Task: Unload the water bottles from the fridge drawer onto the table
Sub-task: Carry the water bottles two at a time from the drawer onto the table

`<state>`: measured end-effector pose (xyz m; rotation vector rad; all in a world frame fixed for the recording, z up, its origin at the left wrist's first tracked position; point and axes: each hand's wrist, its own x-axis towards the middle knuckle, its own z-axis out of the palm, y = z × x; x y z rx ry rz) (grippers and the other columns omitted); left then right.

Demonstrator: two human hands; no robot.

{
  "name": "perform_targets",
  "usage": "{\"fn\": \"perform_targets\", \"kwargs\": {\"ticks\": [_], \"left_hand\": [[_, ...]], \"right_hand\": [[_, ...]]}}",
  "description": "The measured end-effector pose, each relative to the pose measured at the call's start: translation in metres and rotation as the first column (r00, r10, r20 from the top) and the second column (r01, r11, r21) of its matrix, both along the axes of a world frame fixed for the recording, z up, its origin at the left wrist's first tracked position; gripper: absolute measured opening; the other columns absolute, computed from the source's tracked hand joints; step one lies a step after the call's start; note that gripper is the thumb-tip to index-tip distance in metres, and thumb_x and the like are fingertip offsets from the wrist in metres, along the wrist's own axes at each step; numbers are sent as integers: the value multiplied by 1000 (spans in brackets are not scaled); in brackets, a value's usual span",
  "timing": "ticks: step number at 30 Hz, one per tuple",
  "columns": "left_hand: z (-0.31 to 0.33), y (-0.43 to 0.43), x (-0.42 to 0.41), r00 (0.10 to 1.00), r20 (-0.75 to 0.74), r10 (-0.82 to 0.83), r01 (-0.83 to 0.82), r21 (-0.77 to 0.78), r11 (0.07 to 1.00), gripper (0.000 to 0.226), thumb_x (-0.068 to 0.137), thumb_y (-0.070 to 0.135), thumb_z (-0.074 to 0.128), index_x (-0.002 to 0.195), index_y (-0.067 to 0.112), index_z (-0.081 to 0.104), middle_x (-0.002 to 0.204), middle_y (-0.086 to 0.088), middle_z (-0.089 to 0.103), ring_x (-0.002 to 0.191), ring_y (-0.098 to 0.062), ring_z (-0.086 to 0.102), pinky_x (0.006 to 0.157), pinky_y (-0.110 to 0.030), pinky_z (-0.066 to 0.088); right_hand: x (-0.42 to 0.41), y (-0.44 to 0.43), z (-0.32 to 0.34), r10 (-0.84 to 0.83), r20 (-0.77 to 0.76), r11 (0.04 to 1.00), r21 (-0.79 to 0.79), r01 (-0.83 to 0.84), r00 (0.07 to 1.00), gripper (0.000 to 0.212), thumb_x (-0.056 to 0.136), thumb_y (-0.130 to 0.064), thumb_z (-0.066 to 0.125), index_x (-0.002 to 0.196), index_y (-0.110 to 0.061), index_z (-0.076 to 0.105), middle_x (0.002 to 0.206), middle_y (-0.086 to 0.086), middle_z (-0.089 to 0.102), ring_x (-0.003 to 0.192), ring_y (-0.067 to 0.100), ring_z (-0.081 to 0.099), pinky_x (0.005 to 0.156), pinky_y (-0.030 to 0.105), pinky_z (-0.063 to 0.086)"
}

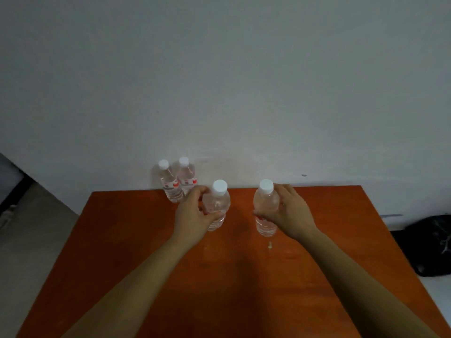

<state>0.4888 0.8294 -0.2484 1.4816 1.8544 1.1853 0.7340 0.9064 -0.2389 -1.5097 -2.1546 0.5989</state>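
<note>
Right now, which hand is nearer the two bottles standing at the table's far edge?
Left. The left hand grips one bottle just to the right of the far pair; the right hand grips a second bottle farther off to the right.

bottles [216, 206]: clear glossy plastic, white caps; table [146, 252]: smooth reddish wood, slight sheen; wall [219, 81]: matt

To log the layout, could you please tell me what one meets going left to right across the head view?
Back-left water bottle, back-right water bottle, front-left water bottle, front-right water bottle, right hand, black bag.
</note>
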Motion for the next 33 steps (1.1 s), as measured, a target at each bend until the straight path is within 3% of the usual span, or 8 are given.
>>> {"fn": "perform_targets", "kwargs": {"ticks": [5,10,14,18,21,26,29,33], "left_hand": [[-33,71,-39,995,-102,-3,2,-4,1000,57,62,19,92,109,15,59,112,3,55,96,-8,50,77,-8,38],[-58,123,-59,986,-164,30,-39,-48,998,57,63,26,91,113,19,63,113,2,64,102,-19,60,84,-37,50],[-65,144,-65,977,-180,113,-129,-83,988,65,67,26,89,126,18,64,114,0,56,102,-17,56,91,-31,48],[-67,156,-69,977,-164,137,-163,-157,974,66,71,32,87,131,26,62,73,5,59,65,-12,54,65,-32,49],[-72,165,-70,974,-166,152,-182,-180,967,69,72,35,85,136,28,59,62,8,56,58,-11,56,60,-34,52],[-86,173,-78,968,-180,175,-216,-247,945,66,82,33,78,141,38,49,77,6,71,68,-14,69,68,-43,60],[-87,173,-79,952,-266,152,-223,-265,938,64,90,25,71,148,34,43,96,-1,76,83,-17,71,78,-45,59],[-84,178,-79,941,-322,104,-208,-306,929,65,96,24,64,153,29,33,106,-5,74,97,-24,70,82,-45,58]], "right_hand": [[-33,50,-23,-53,134,998,-39,59,990,74,70,-66,75,132,-33,52,123,-10,64,103,15,62,80,36,54],[-69,95,-45,3,91,993,-119,8,996,71,71,-46,84,133,-25,55,129,0,63,106,20,62,82,29,44],[-93,127,-62,64,48,980,-194,-54,997,71,73,-35,85,136,-18,55,134,7,55,111,26,59,85,28,43],[-119,148,-68,120,-8,966,-230,-119,993,70,76,-29,83,138,-18,53,132,10,52,111,30,58,91,36,48],[-136,161,-70,135,-7,961,-242,-133,991,69,76,-28,82,138,-16,52,132,11,53,113,30,58,94,38,49],[-149,176,-73,113,-64,963,-239,-125,992,65,81,-30,78,138,-14,51,129,12,56,113,28,56,90,35,45],[-153,178,-77,117,-100,963,-234,-138,988,65,83,-32,76,140,-17,47,129,11,57,113,27,56,90,36,47],[-151,176,-85,154,-70,960,-225,-167,985,73,80,-32,80,143,-20,43,136,7,54,119,26,56,97,40,50]]}}
